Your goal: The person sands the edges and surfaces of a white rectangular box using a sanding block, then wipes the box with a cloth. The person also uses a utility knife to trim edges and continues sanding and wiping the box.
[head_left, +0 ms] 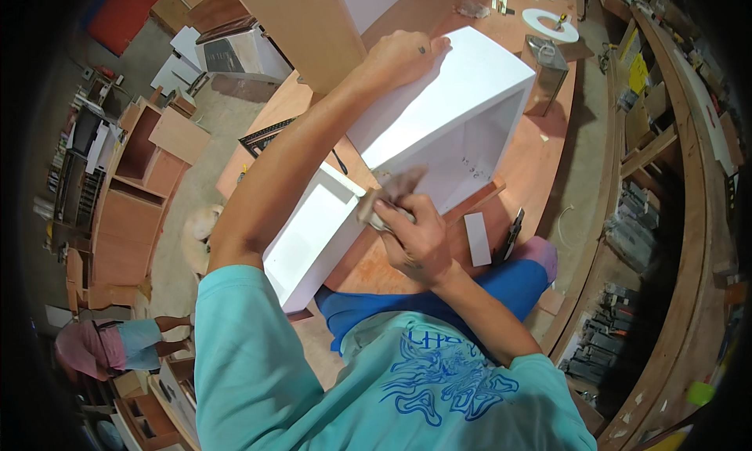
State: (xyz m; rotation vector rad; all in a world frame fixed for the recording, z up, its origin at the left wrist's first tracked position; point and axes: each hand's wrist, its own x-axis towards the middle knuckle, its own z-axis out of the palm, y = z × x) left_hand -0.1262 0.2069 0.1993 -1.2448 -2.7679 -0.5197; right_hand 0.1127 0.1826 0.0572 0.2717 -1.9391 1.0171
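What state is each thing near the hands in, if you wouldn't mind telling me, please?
Large white box: open side toward the person
Left hand: resting on that box
Right hand: closed around a crumpled rag
Smaller white box: apparently open on top
Metal tin: standing upright
White ring: lying flat
Utility knife: lying down, blade state unclear

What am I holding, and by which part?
Your right hand holds a crumpled rag by its bunched part. Left hand touches the white box; grip unclear.
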